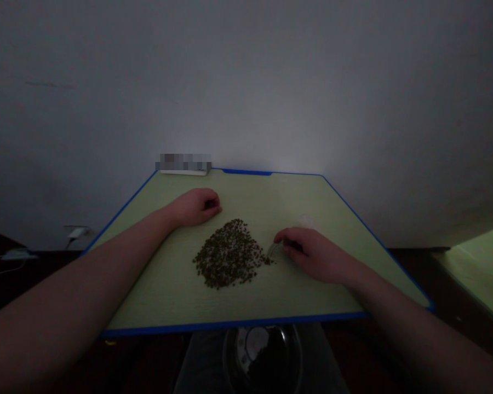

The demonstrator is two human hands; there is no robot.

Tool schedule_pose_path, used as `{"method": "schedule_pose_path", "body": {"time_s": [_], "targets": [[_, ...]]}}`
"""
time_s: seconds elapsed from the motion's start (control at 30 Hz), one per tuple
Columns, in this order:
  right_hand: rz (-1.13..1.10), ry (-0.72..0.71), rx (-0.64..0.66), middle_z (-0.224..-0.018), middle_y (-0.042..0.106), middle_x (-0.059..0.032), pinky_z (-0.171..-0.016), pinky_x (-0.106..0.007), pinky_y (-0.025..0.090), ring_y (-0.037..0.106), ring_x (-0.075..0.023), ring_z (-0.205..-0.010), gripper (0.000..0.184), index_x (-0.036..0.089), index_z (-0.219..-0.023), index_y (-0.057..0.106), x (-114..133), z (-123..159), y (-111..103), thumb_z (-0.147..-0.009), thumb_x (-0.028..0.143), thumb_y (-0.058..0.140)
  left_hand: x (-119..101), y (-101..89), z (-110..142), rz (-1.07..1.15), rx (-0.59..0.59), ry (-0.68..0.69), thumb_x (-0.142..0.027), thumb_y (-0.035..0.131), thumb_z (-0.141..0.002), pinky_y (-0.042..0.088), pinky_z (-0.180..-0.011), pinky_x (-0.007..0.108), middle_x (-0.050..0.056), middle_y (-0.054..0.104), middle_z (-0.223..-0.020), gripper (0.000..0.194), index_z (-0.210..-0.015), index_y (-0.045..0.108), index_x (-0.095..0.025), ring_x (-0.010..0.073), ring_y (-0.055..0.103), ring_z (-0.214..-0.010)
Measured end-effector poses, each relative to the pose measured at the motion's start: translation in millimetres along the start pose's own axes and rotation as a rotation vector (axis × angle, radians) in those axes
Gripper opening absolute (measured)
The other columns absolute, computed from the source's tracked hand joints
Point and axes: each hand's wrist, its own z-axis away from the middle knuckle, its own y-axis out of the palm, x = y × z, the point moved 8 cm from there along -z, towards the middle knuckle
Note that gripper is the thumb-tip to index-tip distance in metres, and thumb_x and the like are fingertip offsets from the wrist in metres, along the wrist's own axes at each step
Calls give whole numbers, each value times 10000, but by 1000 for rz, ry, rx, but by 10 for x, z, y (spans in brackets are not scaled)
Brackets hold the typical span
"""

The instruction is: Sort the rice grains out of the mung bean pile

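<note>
A heap of small dark green seeds [229, 254] lies in the middle of a pale green board with a blue edge [176, 284]. My right hand [312, 253] rests at the heap's right side, shut on a small translucent pale piece [274, 250], whose tip nearly touches the seeds. My left hand [197, 207] lies on the board beyond the heap, its fingers curled with nothing visible in them. A faint round translucent disc [306, 221] sits just past my right hand.
A glass bowl [262, 355] with dark contents sits below the board's near edge, over my lap. A blurred white object [184, 172] stands at the board's far edge against a pale wall [246, 82]. A wall socket with a plug [78, 232] is low at the left.
</note>
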Motion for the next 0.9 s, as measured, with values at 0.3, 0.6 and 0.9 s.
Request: {"method": "schedule_pose_path", "body": {"time_s": [0.3, 0.6, 0.9], "targets": [[-402, 266, -243, -809, 634, -35, -613, -299, 442, 568, -175, -694, 240, 206, -1043, 618, -379, 429, -1, -834, 290, 534, 8, 10, -9, -2, 9, -1, -408, 494, -797, 345, -576, 262, 27, 593, -694, 272, -773, 614, -165, 125, 485, -607], [-1302, 302, -552, -633, 475, 31, -409, -212, 346, 412, -99, -503, 232, 291, -936, 667, -557, 874, 54, -710, 316, 710, -9, 5, -9, -1, 6, 9, -399, 496, -796, 340, -579, 262, 26, 588, -689, 263, -760, 614, -166, 123, 475, -611], [-1426, 415, -392, -651, 481, 27, -439, -210, 372, 458, -101, -540, 263, 251, -903, 663, -571, 565, 46, -644, 250, 708, -3, 4, -4, -5, 13, 8, -403, 500, -798, 342, -587, 264, 28, 593, -704, 262, -782, 611, -166, 128, 485, -617]]}}
